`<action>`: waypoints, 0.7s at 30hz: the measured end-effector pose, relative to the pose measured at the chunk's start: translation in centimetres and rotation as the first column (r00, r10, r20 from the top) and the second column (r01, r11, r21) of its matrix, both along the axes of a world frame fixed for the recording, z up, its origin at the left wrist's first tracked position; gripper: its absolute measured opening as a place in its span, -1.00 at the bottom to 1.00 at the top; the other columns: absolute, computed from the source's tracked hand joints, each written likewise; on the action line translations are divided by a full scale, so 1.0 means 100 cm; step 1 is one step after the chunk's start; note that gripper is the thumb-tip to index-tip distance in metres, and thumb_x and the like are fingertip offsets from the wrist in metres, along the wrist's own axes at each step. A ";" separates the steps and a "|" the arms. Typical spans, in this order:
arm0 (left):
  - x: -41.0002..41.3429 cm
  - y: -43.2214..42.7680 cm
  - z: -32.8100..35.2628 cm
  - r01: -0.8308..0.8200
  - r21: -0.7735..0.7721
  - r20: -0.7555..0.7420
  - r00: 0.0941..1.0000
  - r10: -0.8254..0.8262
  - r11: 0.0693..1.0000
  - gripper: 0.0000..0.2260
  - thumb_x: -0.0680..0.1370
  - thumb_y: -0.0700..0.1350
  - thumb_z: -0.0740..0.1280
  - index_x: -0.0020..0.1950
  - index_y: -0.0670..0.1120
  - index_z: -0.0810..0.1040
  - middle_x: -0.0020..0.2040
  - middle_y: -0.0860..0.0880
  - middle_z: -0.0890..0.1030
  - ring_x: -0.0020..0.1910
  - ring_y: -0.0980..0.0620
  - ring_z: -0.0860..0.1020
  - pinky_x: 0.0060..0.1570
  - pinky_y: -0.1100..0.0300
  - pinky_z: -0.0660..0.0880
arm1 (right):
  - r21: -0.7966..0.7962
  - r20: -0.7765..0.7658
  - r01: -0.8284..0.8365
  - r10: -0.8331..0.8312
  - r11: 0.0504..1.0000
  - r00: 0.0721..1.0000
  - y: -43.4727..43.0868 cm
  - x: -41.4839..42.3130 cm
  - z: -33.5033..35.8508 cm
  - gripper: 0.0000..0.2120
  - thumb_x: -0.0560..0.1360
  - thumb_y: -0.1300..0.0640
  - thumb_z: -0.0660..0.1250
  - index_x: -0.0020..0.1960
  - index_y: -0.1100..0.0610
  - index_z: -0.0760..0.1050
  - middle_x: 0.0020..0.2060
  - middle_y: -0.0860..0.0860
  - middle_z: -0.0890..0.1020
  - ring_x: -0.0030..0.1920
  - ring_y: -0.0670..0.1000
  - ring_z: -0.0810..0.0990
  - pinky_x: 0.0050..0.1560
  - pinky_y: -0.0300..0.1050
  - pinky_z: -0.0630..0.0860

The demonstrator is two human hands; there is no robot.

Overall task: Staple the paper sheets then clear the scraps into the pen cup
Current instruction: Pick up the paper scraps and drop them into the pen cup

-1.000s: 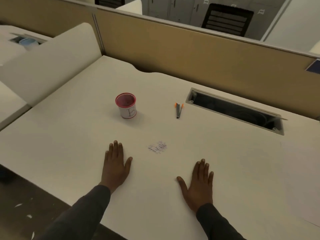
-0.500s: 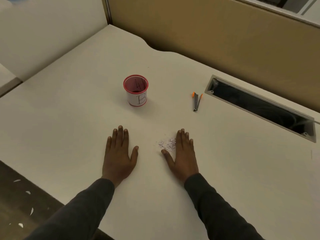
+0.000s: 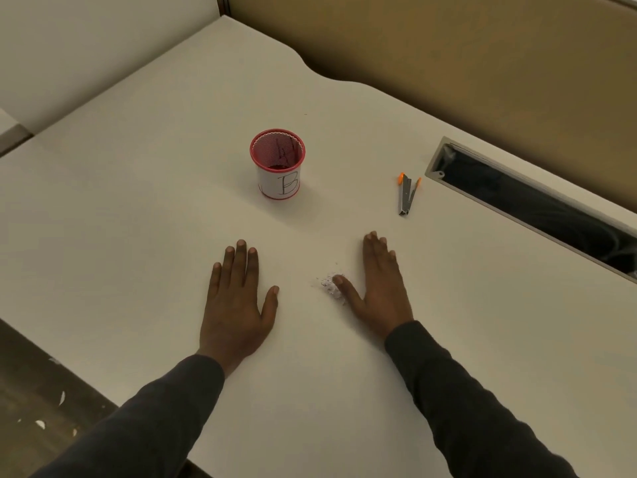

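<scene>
Scraps (image 3: 330, 287): small heap on the surface (image 3: 138, 201), touching the thumb of my right grip (image 3: 379, 284), which lies flat with fingers straight. My left grip (image 3: 238, 305) lies flat near the heap, apart from it, thumb spread. Pen cup (image 3: 277, 163) stands upright beyond; stapler (image 3: 406, 194) lies to its right.

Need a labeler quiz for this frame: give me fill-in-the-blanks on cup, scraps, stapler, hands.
The pen cup is labelled with the letter ___.
The scraps lie against the ___ of the right hand.
The stapler lies to the ___ of the pen cup.
The left hand rests flat on the desk, holding ___.
Missing: B; thumb; right; nothing.
</scene>
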State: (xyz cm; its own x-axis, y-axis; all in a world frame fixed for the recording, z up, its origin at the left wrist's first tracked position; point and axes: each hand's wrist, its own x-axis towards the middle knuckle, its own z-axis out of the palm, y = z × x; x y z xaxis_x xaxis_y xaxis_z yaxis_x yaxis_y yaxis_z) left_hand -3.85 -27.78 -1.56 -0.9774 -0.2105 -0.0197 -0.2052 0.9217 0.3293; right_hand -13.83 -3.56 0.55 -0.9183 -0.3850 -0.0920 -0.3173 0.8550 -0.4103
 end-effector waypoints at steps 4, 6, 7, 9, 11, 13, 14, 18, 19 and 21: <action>0.001 0.000 0.000 0.005 0.000 -0.003 1.000 -0.005 1.000 -0.32 0.64 0.21 -0.04 0.66 -0.11 -0.10 0.68 -0.07 -0.15 0.65 -0.02 -0.19 0.62 -0.08 -0.05 | 0.023 0.033 -0.221 0.220 0.975 0.975 -0.031 -0.012 0.007 -0.03 0.48 -0.49 -0.03 0.62 0.13 -0.19 0.61 0.03 -0.15 0.60 -0.01 -0.21 0.58 -0.07 -0.19; 0.001 0.000 0.000 0.008 0.000 -0.002 1.000 -0.008 1.000 -0.32 0.64 0.21 -0.05 0.66 -0.11 -0.11 0.68 -0.07 -0.15 0.65 -0.02 -0.19 0.62 -0.08 -0.04 | -0.002 0.044 -0.375 0.375 0.927 0.926 -0.030 -0.001 0.012 -0.06 0.50 -0.46 0.01 0.62 0.12 -0.13 0.61 0.02 -0.08 0.60 -0.03 -0.15 0.59 -0.05 -0.10; 0.001 0.000 0.000 0.009 -0.001 -0.002 1.000 -0.009 1.000 -0.32 0.64 0.21 -0.05 0.66 -0.11 -0.10 0.68 -0.07 -0.15 0.65 -0.02 -0.19 0.62 -0.08 -0.04 | -0.029 0.045 -0.427 0.428 0.904 0.903 -0.025 0.004 0.016 -0.10 0.51 -0.44 0.03 0.62 0.11 -0.07 0.61 0.02 0.00 0.60 -0.03 -0.07 0.59 -0.06 -0.03; 0.001 0.000 0.001 0.006 -0.003 -0.006 1.000 -0.006 1.000 -0.32 0.64 0.20 -0.05 0.66 -0.11 -0.09 0.68 -0.08 -0.14 0.65 -0.02 -0.18 0.62 -0.08 -0.04 | -0.067 -0.019 -0.435 0.435 0.898 0.900 -0.014 0.001 0.022 -0.20 0.55 -0.39 0.02 0.60 0.11 0.12 0.57 0.03 0.21 0.56 -0.02 0.16 0.55 -0.10 0.13; 0.000 0.001 0.001 0.009 0.001 -0.007 1.000 -0.009 1.000 -0.33 0.64 0.19 -0.03 0.66 -0.12 -0.08 0.68 -0.08 -0.13 0.65 -0.02 -0.18 0.62 -0.07 -0.05 | -0.087 -0.084 -0.298 0.291 0.951 0.953 -0.012 -0.028 0.024 -0.27 0.58 -0.34 -0.02 0.55 0.14 0.23 0.51 0.06 0.33 0.51 0.02 0.29 0.51 -0.20 0.14; 0.001 0.001 0.001 0.003 -0.005 -0.008 1.000 -0.003 1.000 -0.34 0.65 0.19 -0.02 0.66 -0.11 -0.07 0.68 -0.07 -0.12 0.65 -0.02 -0.18 0.62 -0.06 -0.05 | -0.073 -0.039 -0.122 0.119 0.990 0.992 -0.021 -0.070 0.020 -0.31 0.60 -0.26 -0.01 0.55 0.18 0.24 0.53 0.09 0.29 0.53 0.04 0.23 0.52 -0.17 0.10; 0.001 0.001 0.001 0.000 -0.006 -0.007 1.000 0.000 1.000 -0.34 0.65 0.18 -0.02 0.66 -0.11 -0.07 0.68 -0.07 -0.13 0.65 -0.02 -0.18 0.62 -0.06 -0.05 | -0.034 -0.009 -0.076 0.075 0.997 0.997 -0.029 -0.087 0.020 -0.34 0.60 -0.21 0.00 0.55 0.20 0.23 0.54 0.10 0.26 0.55 0.06 0.19 0.54 -0.12 0.10; 0.001 0.001 0.002 -0.002 -0.005 0.004 1.000 0.002 1.000 -0.34 0.65 0.19 -0.04 0.66 -0.11 -0.08 0.68 -0.07 -0.14 0.65 -0.01 -0.19 0.63 -0.05 -0.06 | 0.063 -0.032 -0.131 0.133 0.989 0.991 -0.071 -0.102 0.021 -0.45 0.58 0.02 0.11 0.50 0.26 0.30 0.51 0.22 0.28 0.51 0.19 0.23 0.53 0.01 0.17; 0.001 0.001 0.002 0.000 -0.007 0.002 1.000 0.000 1.000 -0.34 0.65 0.20 -0.04 0.66 -0.11 -0.08 0.68 -0.07 -0.14 0.65 -0.01 -0.19 0.63 -0.05 -0.06 | 0.057 -0.026 -0.185 0.186 0.981 0.982 -0.081 -0.092 0.026 -0.47 0.57 0.06 0.15 0.49 0.25 0.31 0.49 0.22 0.31 0.47 0.19 0.27 0.50 0.02 0.23; 0.000 0.001 0.001 0.001 -0.016 -0.006 1.000 -0.001 1.000 -0.33 0.65 0.20 -0.04 0.66 -0.11 -0.08 0.68 -0.08 -0.13 0.65 -0.02 -0.17 0.62 -0.04 -0.06 | 0.067 0.012 -0.309 0.309 0.949 0.951 -0.091 -0.062 0.034 -0.49 0.57 0.08 0.17 0.48 0.23 0.30 0.44 0.17 0.35 0.39 0.15 0.33 0.41 -0.01 0.32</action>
